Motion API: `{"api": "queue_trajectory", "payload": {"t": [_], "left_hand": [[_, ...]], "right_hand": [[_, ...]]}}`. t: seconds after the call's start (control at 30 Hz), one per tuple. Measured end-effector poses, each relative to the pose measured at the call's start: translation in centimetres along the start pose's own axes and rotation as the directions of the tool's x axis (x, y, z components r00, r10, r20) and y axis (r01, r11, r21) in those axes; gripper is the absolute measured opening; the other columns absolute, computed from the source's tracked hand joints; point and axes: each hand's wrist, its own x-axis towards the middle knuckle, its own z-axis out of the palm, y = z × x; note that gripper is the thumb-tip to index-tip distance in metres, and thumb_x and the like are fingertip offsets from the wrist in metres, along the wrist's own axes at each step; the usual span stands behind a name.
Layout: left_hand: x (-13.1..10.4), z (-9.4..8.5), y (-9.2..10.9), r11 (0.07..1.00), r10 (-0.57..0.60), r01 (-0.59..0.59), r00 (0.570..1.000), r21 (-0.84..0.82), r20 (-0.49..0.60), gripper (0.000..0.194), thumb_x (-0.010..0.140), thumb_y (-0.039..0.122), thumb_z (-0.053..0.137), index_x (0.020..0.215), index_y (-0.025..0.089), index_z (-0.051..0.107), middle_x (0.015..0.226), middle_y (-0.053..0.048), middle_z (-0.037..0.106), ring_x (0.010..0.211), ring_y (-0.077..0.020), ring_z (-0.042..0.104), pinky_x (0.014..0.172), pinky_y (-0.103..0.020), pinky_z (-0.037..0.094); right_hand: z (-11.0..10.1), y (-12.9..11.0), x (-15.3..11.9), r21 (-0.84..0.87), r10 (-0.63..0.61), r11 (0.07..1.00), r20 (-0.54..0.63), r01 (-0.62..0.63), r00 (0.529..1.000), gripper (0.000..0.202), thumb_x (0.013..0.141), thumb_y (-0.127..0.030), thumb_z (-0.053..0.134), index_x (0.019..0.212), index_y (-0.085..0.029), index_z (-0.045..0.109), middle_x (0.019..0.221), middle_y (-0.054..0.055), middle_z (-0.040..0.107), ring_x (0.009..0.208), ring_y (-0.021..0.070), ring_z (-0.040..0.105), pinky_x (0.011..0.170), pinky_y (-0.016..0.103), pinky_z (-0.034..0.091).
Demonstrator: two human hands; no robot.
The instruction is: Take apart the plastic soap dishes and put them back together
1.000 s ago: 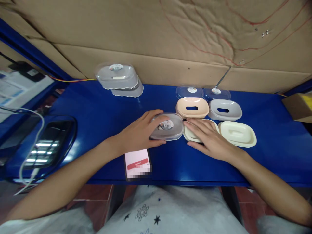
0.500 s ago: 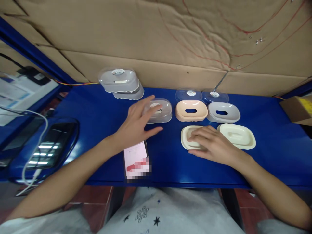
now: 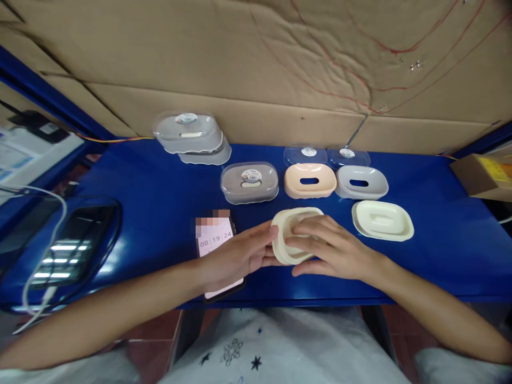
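Head view here: both hands are on one cream oval plastic dish (image 3: 288,226), pretty much front and centre, near the front edge of the shiny blue worktop (image 3: 168,213). The left hand (image 3: 240,256) has its left end gripped, thumb on the rim and the other fingers lower down the side. The right hand (image 3: 336,250) is loosely curled over the inside and right side, but I honestly can't tell if it's gripping or just touching. Can't tell if the dish is fully off the surface either. A matching cream oval tray (image 3: 382,220) lies flat, well apart to the right. Behind them sit a peach oval shell (image 3: 310,190) and a pale grey oval shell (image 3: 362,192), side by side, each with a slot in it, and two clear lids with round stickers (image 3: 306,156) lie just behind those. Left of the peach one there's a grey oval box with a clear lid (image 3: 250,186), and further back left, two similar grey boxes (image 3: 190,133) are stacked, the upper one offset. Oh, and a phone with a pink screen (image 3: 216,240) reading 00:19:24 is partly under the left forearm.
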Motion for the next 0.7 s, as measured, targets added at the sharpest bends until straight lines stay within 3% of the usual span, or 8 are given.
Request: {"api": "queue_trajectory", "payload": {"t": [0.1, 0.17, 0.3, 0.37, 0.57, 0.7], "left_hand": [[0.1, -0.2, 0.1, 0.999, 0.003, -0.007, 0.996, -0.044, -0.092, 0.046, 0.105, 0.051, 0.071, 0.139, 0.019, 0.069, 0.135, -0.014, 0.078, 0.120, -0.0290, 0.076, 0.106, -0.042, 0.056], [0.2, -0.4, 0.2, 0.998, 0.009, -0.017, 0.991, -0.059, -0.136, 0.043, 0.106, 0.047, 0.070, 0.137, 0.018, 0.070, 0.134, -0.015, 0.078, 0.118, -0.0287, 0.076, 0.103, -0.041, 0.057], [0.4, -1.0, 0.2, 0.997, 0.004, -0.016, 0.986, -0.072, -0.170, 0.040, 0.106, 0.044, 0.068, 0.135, 0.016, 0.072, 0.136, -0.016, 0.077, 0.117, -0.0304, 0.076, 0.100, -0.043, 0.059], [0.4, -1.1, 0.1, 0.997, -0.002, -0.011, 0.985, -0.074, -0.175, 0.038, 0.107, 0.043, 0.067, 0.133, 0.016, 0.072, 0.135, -0.017, 0.077, 0.116, -0.0313, 0.076, 0.098, -0.044, 0.060], [0.3, -1.2, 0.1, 0.996, -0.011, -0.007, 0.983, -0.093, -0.183, 0.031, 0.109, 0.038, 0.062, 0.127, 0.016, 0.074, 0.128, -0.016, 0.080, 0.110, -0.0297, 0.077, 0.094, -0.043, 0.063], [0.3, -1.2, 0.2, 0.996, -0.020, 0.001, 0.978, -0.092, -0.206, 0.032, 0.111, 0.035, 0.057, 0.129, 0.015, 0.073, 0.128, -0.017, 0.080, 0.109, -0.0294, 0.077, 0.095, -0.043, 0.062]], "right_hand": [[0.0, 1.2, -0.4, 0.077, 0.023, 0.997, -0.031, -0.021, 0.999, 0.054, 0.106, -0.057, 0.062, 0.146, -0.020, 0.059, 0.132, 0.015, 0.074, 0.127, 0.0295, 0.068, 0.107, 0.045, 0.056], [-0.2, 2.2, -0.8, 0.078, 0.123, 0.990, -0.059, -0.118, 0.991, 0.052, 0.110, -0.052, 0.057, 0.154, -0.025, 0.053, 0.139, 0.014, 0.072, 0.133, 0.0310, 0.066, 0.110, 0.048, 0.053], [-0.5, 4.1, -1.2, -0.137, 0.382, 0.912, -0.064, -0.387, 0.922, 0.050, 0.113, -0.031, 0.047, 0.162, -0.025, 0.044, 0.156, 0.017, 0.063, 0.146, 0.0341, 0.058, 0.117, 0.055, 0.044], [-0.3, 5.1, -1.4, -0.226, 0.440, 0.869, -0.055, -0.440, 0.896, 0.049, 0.114, -0.025, 0.042, 0.162, -0.021, 0.043, 0.160, 0.018, 0.060, 0.148, 0.0339, 0.057, 0.119, 0.056, 0.040], [0.4, 6.5, -2.3, -0.301, 0.452, 0.844, -0.048, -0.444, 0.891, 0.035, 0.111, -0.027, 0.052, 0.144, -0.021, 0.064, 0.138, 0.014, 0.076, 0.129, 0.0315, 0.070, 0.112, 0.051, 0.040], [0.0, 6.1, -2.2, -0.314, 0.425, 0.841, -0.122, -0.441, 0.897, 0.027, 0.111, -0.030, 0.058, 0.133, -0.026, 0.073, 0.122, 0.008, 0.082, 0.113, 0.0284, 0.075, 0.105, 0.048, 0.042]]}}
